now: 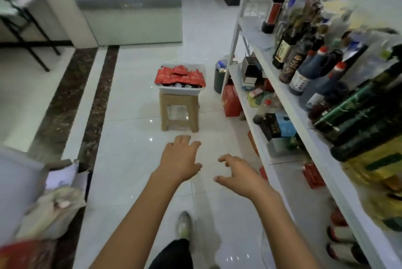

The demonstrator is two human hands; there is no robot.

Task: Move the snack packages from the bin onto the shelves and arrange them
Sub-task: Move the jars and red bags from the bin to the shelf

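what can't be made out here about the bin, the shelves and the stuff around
Head view, snack packages: count in the bin unknown; the top layer hides the rest.
Head view, bottles on the shelves: labels unreadable, blurred.
Head view, lower shelf goods: hidden under the upper boards and cut by the right edge.

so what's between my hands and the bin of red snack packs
Head view: only bare glossy floor tile lies between the left hand, the right hand and the tan stool that the bin stands on.
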